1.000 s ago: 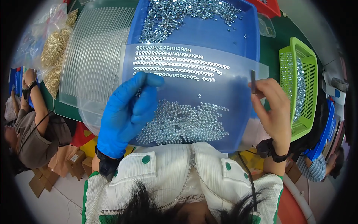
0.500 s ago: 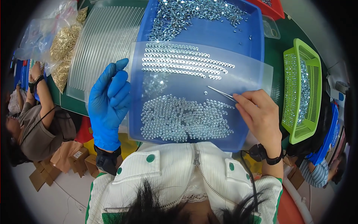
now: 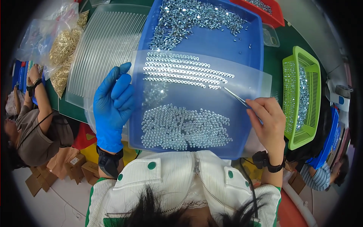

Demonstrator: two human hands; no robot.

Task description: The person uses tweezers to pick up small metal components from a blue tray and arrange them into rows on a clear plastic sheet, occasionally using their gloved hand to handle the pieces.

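White glare across bead rows [image 3: 181, 70], dark curved fisheye rim

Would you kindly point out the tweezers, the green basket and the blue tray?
Tweezers [image 3: 236, 97], head view: middle of the exposed metal prongs.
Green basket [image 3: 303, 139], head view: solid near end wall.
Blue tray [image 3: 213, 42], head view: bare part of its floor.

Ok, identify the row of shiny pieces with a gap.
The lowest row: a gap near its right end sets off a short cluster beside the tip of the tweezers. Rows above look unbroken.
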